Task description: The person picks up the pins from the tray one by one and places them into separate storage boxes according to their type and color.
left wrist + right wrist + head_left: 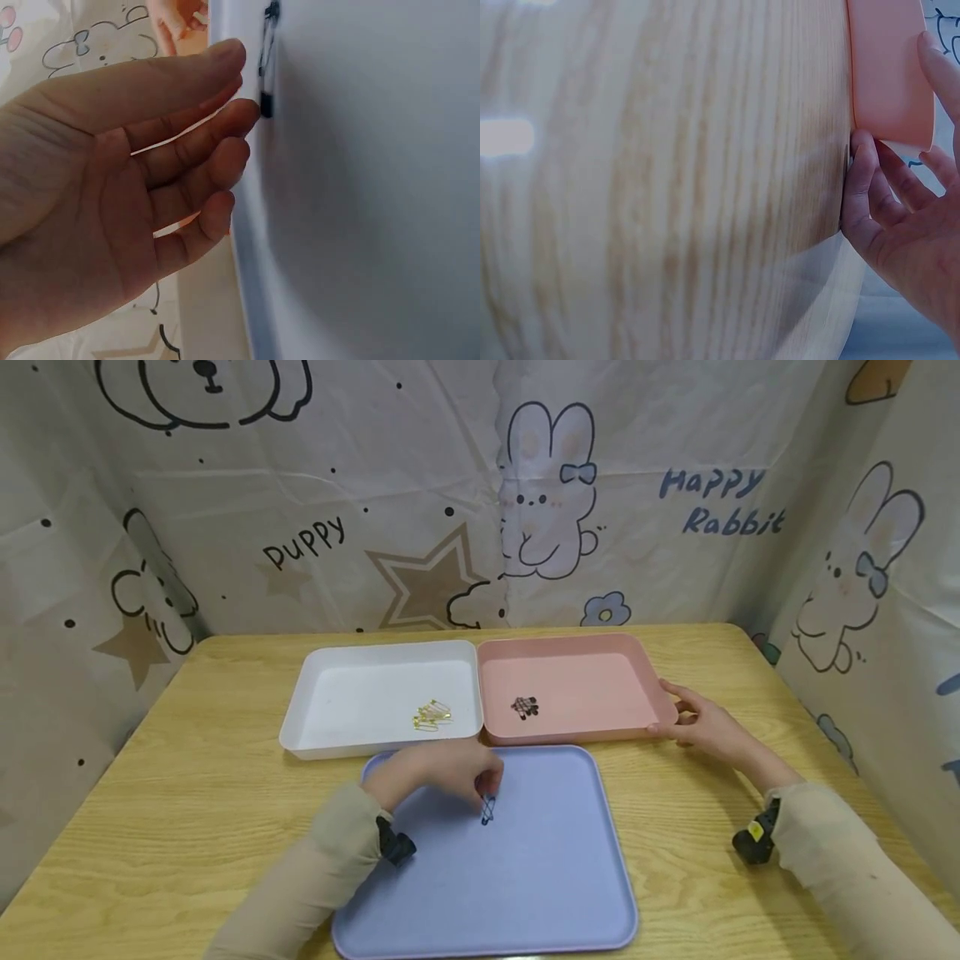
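Observation:
On the blue tray (555, 877) lie dark safety pins (488, 810), right under the fingertips of my left hand (450, 772). In the left wrist view, a black-ended safety pin (267, 64) lies just beyond the thumb and loosely bent fingers. My right hand (705, 722) holds the right end of the pink tray (592, 685), its thumb along the front wall and other fingers around the end. Several black safety pins (525, 707) lie in the pink tray. Several gold safety pins (432, 715) lie in the white tray (352, 689).
The white and pink trays stand side by side behind the blue one. All three are on a wooden table (187, 793). A printed cloth (420, 460) hangs behind and along both sides of the table.

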### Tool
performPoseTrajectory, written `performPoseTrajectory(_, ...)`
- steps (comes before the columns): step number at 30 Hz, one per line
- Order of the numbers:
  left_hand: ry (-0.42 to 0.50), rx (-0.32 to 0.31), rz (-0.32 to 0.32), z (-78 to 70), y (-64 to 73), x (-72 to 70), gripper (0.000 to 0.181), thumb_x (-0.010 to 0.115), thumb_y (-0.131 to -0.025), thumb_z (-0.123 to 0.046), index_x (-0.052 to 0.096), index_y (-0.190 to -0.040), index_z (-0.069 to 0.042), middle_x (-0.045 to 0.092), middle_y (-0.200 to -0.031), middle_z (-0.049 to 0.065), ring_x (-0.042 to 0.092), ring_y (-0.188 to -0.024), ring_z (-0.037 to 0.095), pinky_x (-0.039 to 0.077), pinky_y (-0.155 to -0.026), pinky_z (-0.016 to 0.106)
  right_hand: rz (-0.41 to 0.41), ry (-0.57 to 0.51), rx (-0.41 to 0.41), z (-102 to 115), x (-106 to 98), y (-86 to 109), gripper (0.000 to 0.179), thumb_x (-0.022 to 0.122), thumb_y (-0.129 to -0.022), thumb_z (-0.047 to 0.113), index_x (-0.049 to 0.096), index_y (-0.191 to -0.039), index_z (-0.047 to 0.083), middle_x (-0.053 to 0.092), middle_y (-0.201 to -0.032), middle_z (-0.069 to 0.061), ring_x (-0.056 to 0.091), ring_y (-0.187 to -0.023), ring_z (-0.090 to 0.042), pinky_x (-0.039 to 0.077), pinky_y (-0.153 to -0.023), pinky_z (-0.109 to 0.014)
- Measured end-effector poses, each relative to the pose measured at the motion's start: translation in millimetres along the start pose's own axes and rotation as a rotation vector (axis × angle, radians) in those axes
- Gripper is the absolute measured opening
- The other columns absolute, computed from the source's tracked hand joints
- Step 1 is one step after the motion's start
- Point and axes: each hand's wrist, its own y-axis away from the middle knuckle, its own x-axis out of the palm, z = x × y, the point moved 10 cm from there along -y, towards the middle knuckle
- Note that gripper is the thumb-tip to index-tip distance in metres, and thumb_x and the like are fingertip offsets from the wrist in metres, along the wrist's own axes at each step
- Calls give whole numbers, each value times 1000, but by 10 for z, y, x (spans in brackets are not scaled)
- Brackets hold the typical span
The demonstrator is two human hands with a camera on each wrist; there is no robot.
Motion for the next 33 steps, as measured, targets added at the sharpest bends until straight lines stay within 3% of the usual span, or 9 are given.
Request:
performPoseTrajectory(13, -65, -6, 22, -42, -47, 77, 15, 74, -73, -15, 60, -68, -19, 52, -66, -12, 46, -64, 3, 38, -61, 18, -7, 11, 7, -24, 1, -7, 92, 63, -78, 50, 9, -148, 23, 41, -115, -18, 50, -92, -27, 47, -74, -29)
performPoseTrajectory(22, -54, -7, -13, -34, -32, 30, 16, 71, -76, -17, 59, -66, -22, 53, -66, -12, 46, -63, 4, 38, -60, 19, -2, 2, -5, -13, 6, 4, 91, 63, -79, 49, 9, -148, 23, 41, -115, -19, 49, -93, -28, 47, -75, -29)
performPoseTrajectory(33, -12, -18, -92, -53, 15, -199, 14, 68, -80, -14, 59, -70, -20, 54, -68, -10, 47, -65, 5, 39, -61, 21, -9, 14, -2, -14, -9, 3, 91, 63, -79, 50, 9, -148, 23, 40, -116, -19, 50, -93, -28, 47, -75, -29)
